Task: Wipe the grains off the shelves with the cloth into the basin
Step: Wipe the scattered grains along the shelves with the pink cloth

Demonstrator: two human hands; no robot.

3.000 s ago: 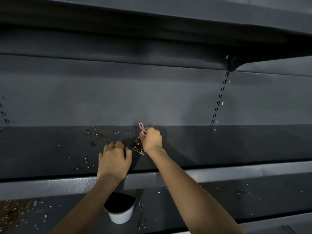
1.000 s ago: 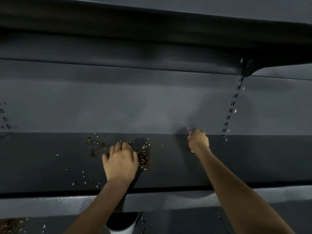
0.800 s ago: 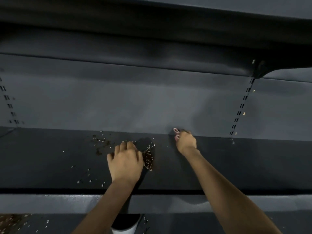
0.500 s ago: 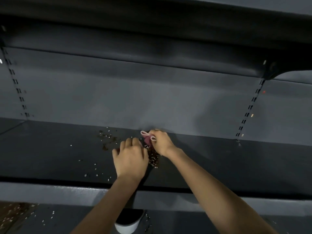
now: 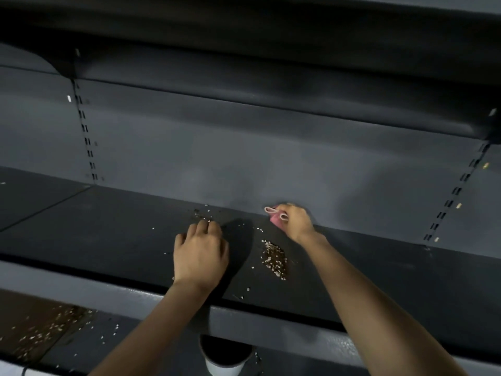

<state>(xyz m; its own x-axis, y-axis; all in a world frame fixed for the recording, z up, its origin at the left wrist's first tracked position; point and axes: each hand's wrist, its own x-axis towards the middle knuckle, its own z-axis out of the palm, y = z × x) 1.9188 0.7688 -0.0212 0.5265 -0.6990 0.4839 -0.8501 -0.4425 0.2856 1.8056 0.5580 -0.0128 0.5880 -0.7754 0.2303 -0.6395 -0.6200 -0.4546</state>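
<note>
Dark grey shelf (image 5: 108, 234) against a grey back panel; grains (image 5: 274, 259) piled mid-shelf; right hand (image 5: 296, 221) pinches the pink cloth (image 5: 276, 217) far back; left hand (image 5: 200, 256) rests curled, empty; white basin (image 5: 225, 360) below.

Basin (image 5: 225, 362) on lower shelf (image 5: 151, 346): only part of white rim and dark inside visible, top hidden behind front lip of shelf (image 5: 108, 240), bottom cut by frame edge. Contents unreadable.
Cloth (image 5: 276, 217): mostly hidden in right hand (image 5: 295, 221); pink fold and pale edge loops show, blurred. Fingers of right hand tucked out of sight.
Left hand (image 5: 200, 256): fingertips curled under, contact with shelf not visible.
Both forearms cut off at bottom edge.
Single grains (image 5: 273, 259) too small to identify.
</note>
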